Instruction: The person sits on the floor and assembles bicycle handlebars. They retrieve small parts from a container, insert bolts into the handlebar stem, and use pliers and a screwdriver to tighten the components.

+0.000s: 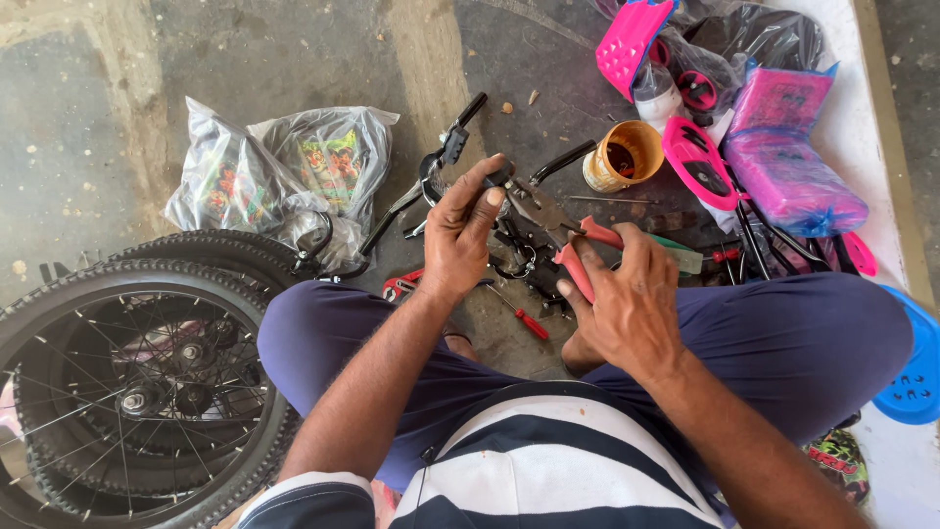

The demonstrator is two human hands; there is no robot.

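Note:
My left hand pinches a small black brake-lever part between thumb and fingers, held up over my lap. My right hand grips the red handles of a pair of pliers, whose metal jaws point up-left and meet the black part at my left fingertips. A black brake lever sticks out to the right of the part. I sit cross-legged on the concrete floor in dark blue trousers.
Stacked small bicycle wheels lie at lower left. Clear plastic bags sit beyond them beside black handlebars. A red-handled screwdriver lies between my knees. An orange tin, pink plastic bicycle parts and a blue piece are at right.

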